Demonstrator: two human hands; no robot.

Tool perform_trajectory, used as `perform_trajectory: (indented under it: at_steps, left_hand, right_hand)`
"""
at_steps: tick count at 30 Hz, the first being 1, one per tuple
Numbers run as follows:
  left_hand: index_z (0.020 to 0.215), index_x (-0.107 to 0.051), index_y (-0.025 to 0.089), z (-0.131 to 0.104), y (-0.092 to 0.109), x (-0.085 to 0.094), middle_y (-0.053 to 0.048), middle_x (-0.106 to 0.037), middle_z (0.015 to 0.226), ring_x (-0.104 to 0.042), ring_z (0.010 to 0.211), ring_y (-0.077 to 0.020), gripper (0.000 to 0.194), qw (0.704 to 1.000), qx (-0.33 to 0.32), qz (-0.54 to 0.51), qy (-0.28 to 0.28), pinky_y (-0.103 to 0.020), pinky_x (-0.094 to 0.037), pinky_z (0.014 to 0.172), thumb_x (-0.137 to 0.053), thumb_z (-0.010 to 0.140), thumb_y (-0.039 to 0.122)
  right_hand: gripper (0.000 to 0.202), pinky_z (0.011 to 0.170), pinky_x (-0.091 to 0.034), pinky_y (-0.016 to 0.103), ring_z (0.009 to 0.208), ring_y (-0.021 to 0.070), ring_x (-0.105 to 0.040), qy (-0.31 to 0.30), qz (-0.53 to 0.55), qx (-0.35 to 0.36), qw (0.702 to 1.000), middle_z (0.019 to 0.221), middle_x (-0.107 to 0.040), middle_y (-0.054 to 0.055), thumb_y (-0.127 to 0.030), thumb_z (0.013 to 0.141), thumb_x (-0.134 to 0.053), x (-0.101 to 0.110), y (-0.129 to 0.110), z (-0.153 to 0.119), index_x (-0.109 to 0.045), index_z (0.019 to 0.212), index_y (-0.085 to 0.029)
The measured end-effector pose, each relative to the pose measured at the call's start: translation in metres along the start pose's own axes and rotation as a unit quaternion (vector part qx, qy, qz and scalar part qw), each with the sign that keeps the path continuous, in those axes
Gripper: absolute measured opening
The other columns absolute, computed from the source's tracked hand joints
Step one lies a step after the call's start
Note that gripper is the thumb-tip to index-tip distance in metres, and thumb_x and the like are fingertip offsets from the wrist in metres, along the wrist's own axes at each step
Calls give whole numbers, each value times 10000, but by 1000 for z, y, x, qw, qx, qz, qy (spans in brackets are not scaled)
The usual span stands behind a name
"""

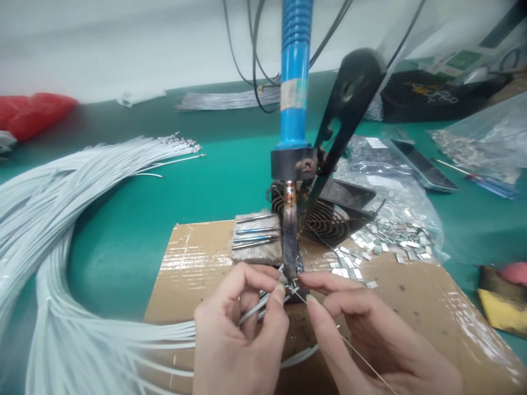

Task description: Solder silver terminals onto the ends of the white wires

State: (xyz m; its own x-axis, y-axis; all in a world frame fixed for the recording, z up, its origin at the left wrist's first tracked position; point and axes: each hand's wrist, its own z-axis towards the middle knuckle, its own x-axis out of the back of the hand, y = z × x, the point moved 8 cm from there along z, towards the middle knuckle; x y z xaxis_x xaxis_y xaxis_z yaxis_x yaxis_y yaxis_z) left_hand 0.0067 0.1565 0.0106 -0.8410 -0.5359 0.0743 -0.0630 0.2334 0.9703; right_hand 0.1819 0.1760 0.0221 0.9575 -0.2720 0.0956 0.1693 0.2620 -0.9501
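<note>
A blue-handled soldering iron hangs upright in a black clamp, its dark tip pointing down between my hands. My left hand pinches the end of a white cable right beside the tip, with more white cables running under its palm from the left. Thumb and forefinger of my right hand close around a thin solder wire, whose upper end reaches the tip and the cable end. The exact contact there is too small to make out.
Brown cardboard lies under my hands. A grey block with metal rods stands behind my left hand. Behind the iron is a black fan; small metal pieces are scattered to the right. A sponge lies far right.
</note>
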Motion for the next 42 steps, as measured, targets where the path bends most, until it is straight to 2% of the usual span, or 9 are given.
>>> perform_trajectory:
  at_steps: [6,16,20,22,28,33,37,39,42]
  left_hand:
    - [659,-736,217,2,-2,-1,1,-805,836,-694,568,-93,119,1000,-10,7,-23,-124,-525,502,-807,709,137]
    - [697,-753,228,9,-3,-2,27,-797,834,-789,674,-107,177,996,-52,27,-70,-98,-593,602,-797,736,61]
    - [672,-731,231,9,-5,1,36,-773,810,-783,675,-105,157,998,-33,16,-42,-99,-590,600,-789,747,106]
    - [669,-736,230,8,-4,-3,36,-773,805,-777,669,-101,153,998,-31,21,-58,-96,-584,598,-795,729,102]
    - [638,-724,229,1,-1,0,36,-761,786,-684,576,-74,129,1000,-21,8,-6,-103,-515,524,-783,728,157]
    - [627,-720,224,0,-2,1,30,-769,790,-577,509,-50,126,1000,-16,15,-3,-109,-441,472,-794,705,156]
    - [634,-720,230,-1,-1,1,30,-763,783,-670,592,-77,117,1000,-18,12,3,-103,-492,524,-785,714,173]
    - [635,-718,230,-1,-1,0,31,-769,790,-674,595,-74,118,1000,-20,11,2,-96,-493,524,-782,719,179]
    - [645,-721,232,-1,-3,2,36,-773,796,-670,579,-68,113,1000,-20,10,3,-93,-498,520,-781,729,185]
  right_hand:
    - [203,824,-611,146,879,133,-813,9,21,-44,999,1013,-835,-27,-165,902,-750,-6,8,-16,-688,743,-275]
    - [206,866,-589,165,920,143,-800,-5,6,-40,999,1014,-831,-8,-171,917,-736,-6,11,-15,-672,743,-262]
    - [198,874,-582,142,916,127,-798,-9,5,-36,999,1022,-830,-14,-175,925,-731,-7,12,-16,-678,756,-263]
    - [191,877,-576,117,922,111,-800,-8,10,-32,999,1020,-827,-29,-165,923,-734,-6,13,-16,-685,773,-271]
    - [197,685,-699,285,823,267,-844,-17,6,-18,1000,941,-850,103,-345,869,-839,-4,13,-7,-745,730,-242]
    - [273,651,-708,288,806,284,-854,-21,-1,0,1000,884,-858,112,-446,828,-886,-2,7,5,-768,693,-241]
    - [241,666,-714,286,825,291,-860,-24,0,1,1000,900,-864,118,-424,831,-893,8,6,13,-792,719,-236]
    - [200,676,-716,285,826,291,-862,-46,3,4,999,912,-868,118,-384,852,-877,13,8,15,-806,742,-233]
    - [110,748,-712,264,876,268,-869,-140,18,16,990,999,-875,89,-274,920,-804,2,9,7,-821,815,-248]
